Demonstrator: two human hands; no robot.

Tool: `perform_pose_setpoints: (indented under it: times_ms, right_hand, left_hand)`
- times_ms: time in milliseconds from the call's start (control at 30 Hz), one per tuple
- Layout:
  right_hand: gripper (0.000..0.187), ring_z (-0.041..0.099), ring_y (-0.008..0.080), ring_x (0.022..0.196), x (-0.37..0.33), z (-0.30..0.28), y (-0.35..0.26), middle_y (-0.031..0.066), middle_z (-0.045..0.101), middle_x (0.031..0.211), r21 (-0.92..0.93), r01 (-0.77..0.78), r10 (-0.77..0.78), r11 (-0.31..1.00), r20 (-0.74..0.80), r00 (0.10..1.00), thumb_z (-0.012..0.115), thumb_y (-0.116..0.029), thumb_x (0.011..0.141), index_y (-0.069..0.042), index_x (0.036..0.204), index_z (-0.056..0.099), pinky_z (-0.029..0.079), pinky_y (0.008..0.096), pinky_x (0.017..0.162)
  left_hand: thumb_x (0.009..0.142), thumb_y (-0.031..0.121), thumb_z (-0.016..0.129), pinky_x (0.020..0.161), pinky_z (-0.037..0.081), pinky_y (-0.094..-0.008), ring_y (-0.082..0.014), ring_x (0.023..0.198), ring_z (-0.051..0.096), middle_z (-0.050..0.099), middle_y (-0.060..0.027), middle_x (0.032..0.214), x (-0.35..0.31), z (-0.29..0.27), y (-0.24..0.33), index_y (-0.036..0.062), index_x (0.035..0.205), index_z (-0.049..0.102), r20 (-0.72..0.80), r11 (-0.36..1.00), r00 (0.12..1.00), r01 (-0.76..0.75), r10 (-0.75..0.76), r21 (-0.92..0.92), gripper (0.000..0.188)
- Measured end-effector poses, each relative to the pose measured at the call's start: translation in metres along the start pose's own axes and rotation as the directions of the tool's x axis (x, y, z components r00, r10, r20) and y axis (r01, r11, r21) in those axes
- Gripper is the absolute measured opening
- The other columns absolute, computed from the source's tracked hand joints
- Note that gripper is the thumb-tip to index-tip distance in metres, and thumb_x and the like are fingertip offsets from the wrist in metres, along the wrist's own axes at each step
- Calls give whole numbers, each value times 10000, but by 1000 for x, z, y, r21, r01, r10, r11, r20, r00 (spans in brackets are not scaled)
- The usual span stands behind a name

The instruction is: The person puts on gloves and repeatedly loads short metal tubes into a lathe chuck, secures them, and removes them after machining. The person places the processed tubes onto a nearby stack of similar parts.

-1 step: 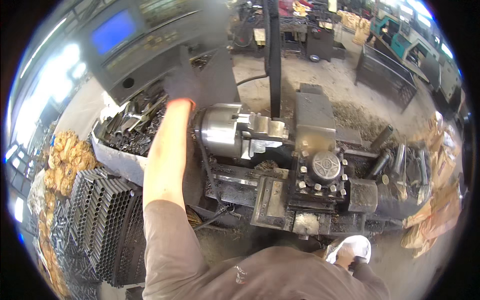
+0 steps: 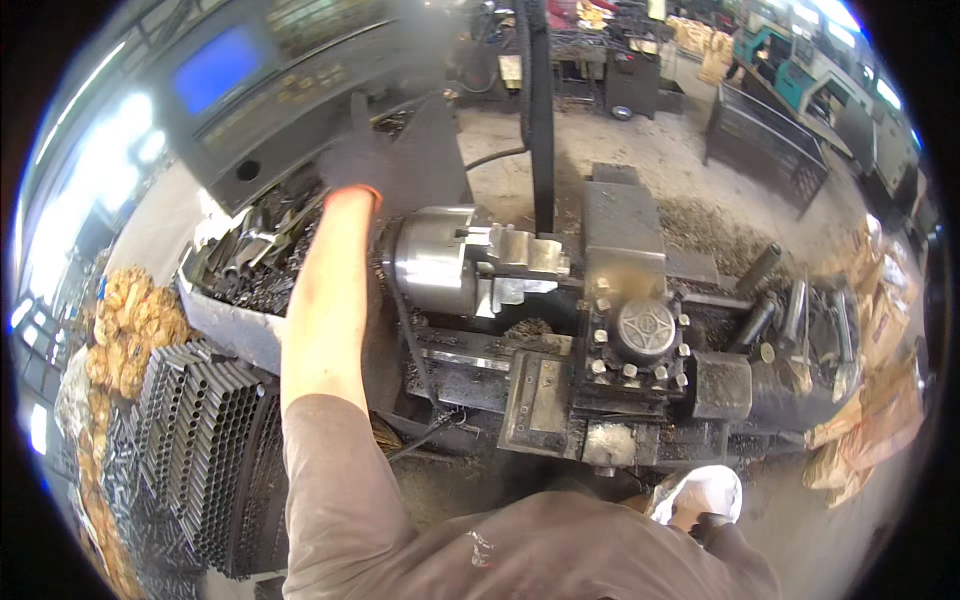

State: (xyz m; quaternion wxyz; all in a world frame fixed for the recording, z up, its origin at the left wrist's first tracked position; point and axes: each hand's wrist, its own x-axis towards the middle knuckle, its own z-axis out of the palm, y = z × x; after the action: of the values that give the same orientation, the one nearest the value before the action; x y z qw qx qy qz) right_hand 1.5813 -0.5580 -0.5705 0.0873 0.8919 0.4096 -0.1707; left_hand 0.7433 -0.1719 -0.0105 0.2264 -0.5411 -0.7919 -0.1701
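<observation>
My left arm stretches forward past the lathe chuck. My left hand, in a grey glove with an orange cuff, is at the grey machine housing behind the chuck. Blur and the grey background hide its fingers, so whether it holds anything does not show. The steel chuck has stepped jaws and looks sharp, with no visible spin blur. Low at the right, beside my body, my right hand is mostly hidden next to a white object I cannot make out. Right of the chuck stands the bolted tool post.
At the left, a metal bin holds dark scrap and shavings, above stacked steel tubes. A screen glows blue on the machine. Loose cylindrical bars lie right of the tool post. A dark crate stands farther back.
The whole view has shifted slightly, with the machine sitting a little farther left and higher. My left hand stays at the housing; my right hand has hardly moved.
</observation>
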Motion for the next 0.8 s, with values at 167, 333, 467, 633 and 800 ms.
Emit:
perform_pose_setpoints:
  times_ms: [167, 333, 467, 633, 800]
  right_hand:
    - [286, 767, 343, 971, -37, -3, -68, 183, 784, 1052, -93, 279, -258, 956, 191, 947, 681, -278, 887, -107, 1089, 789, 606, 472, 823]
    - [265, 768, 333, 956, -44, 4, -188, 165, 789, 1026, -172, 688, -616, 705, 333, 714, 690, -298, 889, -126, 1059, 798, 607, 467, 811]
    - [250, 769, 324, 944, -79, 51, -315, 151, 792, 1006, -245, 952, -792, 181, 538, 289, 697, -314, 890, -141, 1035, 805, 607, 464, 801]
    - [234, 771, 314, 929, -166, 113, -418, 134, 797, 980, -190, 832, -550, -520, 820, -156, 705, -334, 892, -159, 1005, 813, 608, 459, 790]
    - [204, 784, 295, 878, -283, 151, -518, 99, 808, 941, -16, 256, -126, -967, 898, -422, 686, -357, 910, -205, 891, 820, 609, 455, 727]
  left_hand:
    - [964, 486, 635, 1088, 486, -542, -471, 1285, 631, 610, -266, 1467, -19, -15, 5, 186, 1667, 292, 66, 966, 992, 120, -108, -228, 838]
    - [995, 393, 642, 828, 570, -486, -378, 932, 710, 727, -134, 1158, -273, 1, -35, 122, 1438, 580, 33, 893, 935, -327, 354, -310, 523]
    - [1007, 464, 611, 860, 550, -537, -394, 1032, 722, 745, -191, 1117, -578, 44, -112, 183, 1442, 597, 441, 833, 895, 295, -69, -468, 518]
    - [973, 445, 563, 1012, 539, -499, -426, 1239, 669, 716, -220, 1297, -983, -22, -184, 113, 1225, 778, 713, 189, -155, 906, -683, 379, 469]
    - [969, 510, 583, 1047, 531, -514, -414, 1303, 644, 666, -231, 1398, -1255, -184, -34, 84, 1350, 712, -20, -763, -805, 554, -593, 333, 586]
